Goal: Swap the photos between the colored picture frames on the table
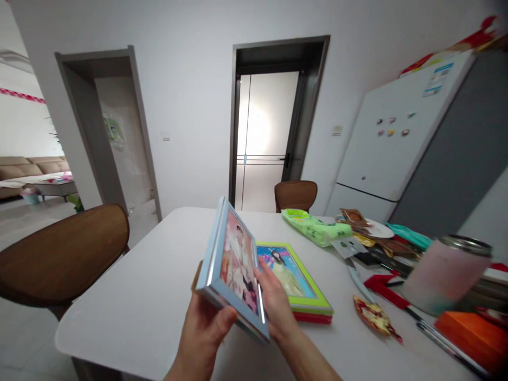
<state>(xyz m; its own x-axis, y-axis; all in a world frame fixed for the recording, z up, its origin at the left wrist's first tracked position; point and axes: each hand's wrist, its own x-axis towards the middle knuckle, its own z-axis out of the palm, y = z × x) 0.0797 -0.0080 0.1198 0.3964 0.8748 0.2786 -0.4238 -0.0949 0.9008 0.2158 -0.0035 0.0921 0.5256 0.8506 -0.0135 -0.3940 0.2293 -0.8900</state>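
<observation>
A light-blue picture frame (238, 264) is held tilted above the table, its picture side facing right. My left hand (210, 328) grips its lower left corner, thumb on the front edge and fingers underneath. On the frame's right edge, my right hand (275, 299) is closed around the side, and part of its fingers is hidden. Just behind my right hand lies a lime-green picture frame (296, 278) with a picture of a figure in a pale dress. Beneath that one a red frame (311, 317) shows along the near edge.
The white table (146, 296) carries a green wipes packet (315, 227), a pink jar (446, 272), an orange box (472, 338), pens (448, 344) and a patterned leaf-shaped piece (375, 316) on the right. Brown chairs (63, 254) stand at the left and far side.
</observation>
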